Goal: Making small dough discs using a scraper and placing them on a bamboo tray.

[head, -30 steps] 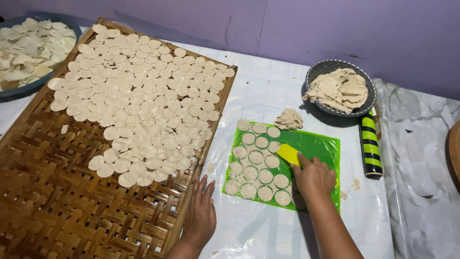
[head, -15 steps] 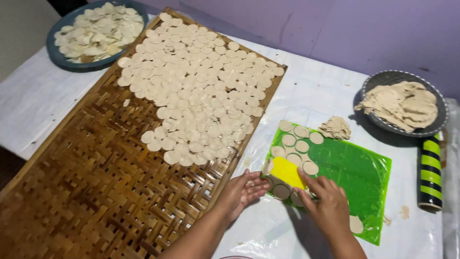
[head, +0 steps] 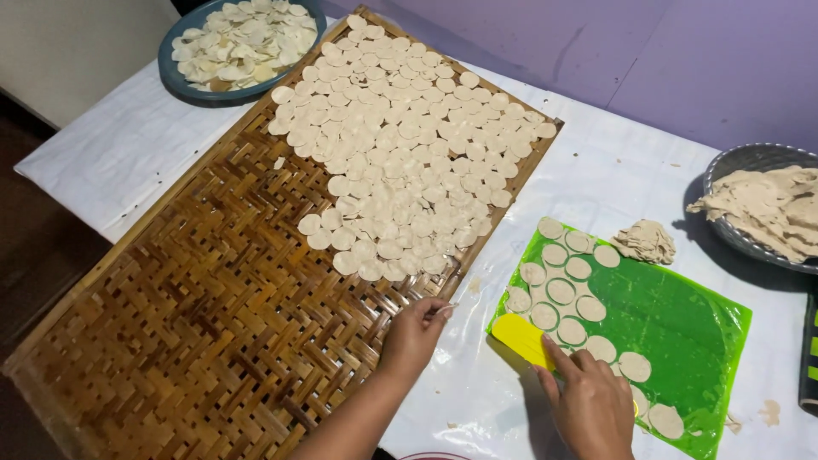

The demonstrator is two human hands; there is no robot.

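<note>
A rough mat (head: 196, 341) woven of glossy brown bamboo strips is seen on the left. The dough discs (head: 409, 162) look matt and floury. A glossy green plastic sheet (head: 690, 315) lies right, on crinkled white plastic covering the counter (head: 119, 162).

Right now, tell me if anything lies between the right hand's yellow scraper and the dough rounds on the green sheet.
Nothing visible does. The right hand presses the yellow scraper flat on the green sheet, its edge right beside the nearest dough rounds.
</note>
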